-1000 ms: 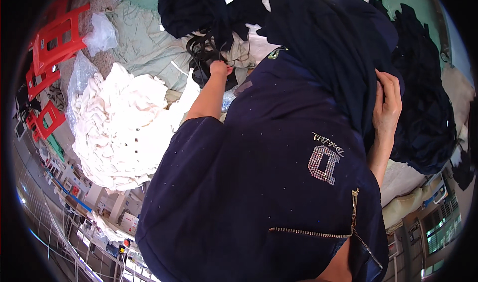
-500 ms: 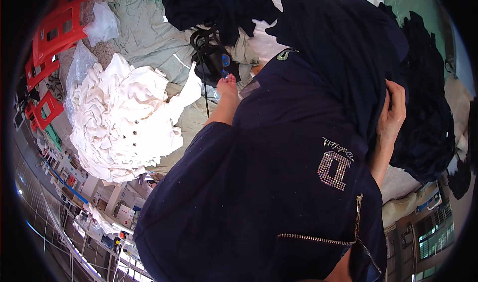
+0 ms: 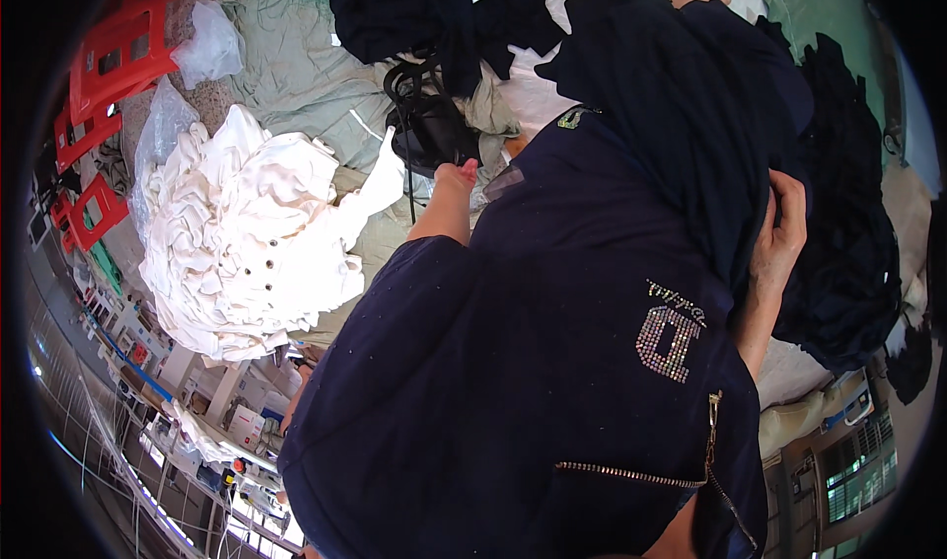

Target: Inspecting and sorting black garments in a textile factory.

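My left hand (image 3: pixel 455 176) is at the lower edge of a black bag (image 3: pixel 434 130) with looped straps. Its fingers look curled in, and whatever they may hold is hidden. My right hand (image 3: pixel 783 219) rests at the right side of a dark navy cloth (image 3: pixel 661 95) draped over my legs. The fingers of that hand bend round the cloth's edge, their tips partly hidden. The dark top I wear carries a rhinestone motif (image 3: pixel 668 345) and a metal zip (image 3: pixel 631 473).
At left lies a big heap of white cloth (image 3: pixel 247 233), with red plastic stools (image 3: pixel 123 56) and a clear plastic bag (image 3: pixel 209 44) beyond it. Dark garments lie in a heap (image 3: pixel 838 214) at right and another (image 3: pixel 424 11) at the far side. A grey-green sheet (image 3: pixel 296 66) covers the floor.
A shiny blue-tinted thing at my left hand's fingertips, seen against the bag, no longer shows. The left fingers have drawn in. My right hand keeps its place on the cloth; the view shifts slightly.
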A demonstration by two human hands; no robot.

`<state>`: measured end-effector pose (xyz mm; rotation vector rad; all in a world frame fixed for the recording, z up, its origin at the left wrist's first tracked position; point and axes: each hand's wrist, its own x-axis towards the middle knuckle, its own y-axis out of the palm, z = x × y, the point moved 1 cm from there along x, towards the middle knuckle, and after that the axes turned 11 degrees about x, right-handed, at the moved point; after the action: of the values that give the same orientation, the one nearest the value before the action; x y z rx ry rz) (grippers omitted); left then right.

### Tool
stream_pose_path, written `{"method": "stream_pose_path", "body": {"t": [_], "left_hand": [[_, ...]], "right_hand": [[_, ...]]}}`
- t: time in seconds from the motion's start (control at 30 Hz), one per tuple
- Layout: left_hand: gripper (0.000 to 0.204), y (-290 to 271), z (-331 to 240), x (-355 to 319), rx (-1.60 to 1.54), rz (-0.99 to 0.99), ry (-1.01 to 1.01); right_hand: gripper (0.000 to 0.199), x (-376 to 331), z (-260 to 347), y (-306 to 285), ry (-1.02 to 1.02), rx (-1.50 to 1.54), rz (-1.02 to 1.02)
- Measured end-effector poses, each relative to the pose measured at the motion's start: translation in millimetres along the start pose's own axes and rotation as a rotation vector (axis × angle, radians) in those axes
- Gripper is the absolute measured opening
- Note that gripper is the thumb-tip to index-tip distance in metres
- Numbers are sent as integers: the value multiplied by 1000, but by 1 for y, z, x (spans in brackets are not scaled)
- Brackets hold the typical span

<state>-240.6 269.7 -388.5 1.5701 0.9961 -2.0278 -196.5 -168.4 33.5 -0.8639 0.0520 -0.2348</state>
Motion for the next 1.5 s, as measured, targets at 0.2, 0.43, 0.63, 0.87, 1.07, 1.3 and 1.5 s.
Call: {"method": "stream_pose_path", "body": {"t": [0.2, 0.43, 0.63, 0.87, 1.07, 1.3, 1.5], "left_hand": [[25, 21, 18, -4, -22, 53, 172], [26, 6, -16, -38, 65, 80, 378], [18, -24, 4, -23, 104, -234, 370], [10, -11, 21, 2, 300, -100, 263], [15, -30, 18, 27, 450, -177, 223], [24, 31, 30, -63, 1838, 68, 575], [35, 110, -2, -251, 2282, -120, 864]], "right_hand": [[15, -1, -11, 1, 30, -4, 5], [15, 5, -7, -2, 33, 25, 18], [14, 4, -8, -1, 92, 76, 2], [11, 9, -4, -2, 129, 38, 17], [10, 14, -4, 2, 152, 78, 21], [13, 19, -8, 5, 40, 2, -18], [24, -6, -40, -23, 192, 67, -43]]}}
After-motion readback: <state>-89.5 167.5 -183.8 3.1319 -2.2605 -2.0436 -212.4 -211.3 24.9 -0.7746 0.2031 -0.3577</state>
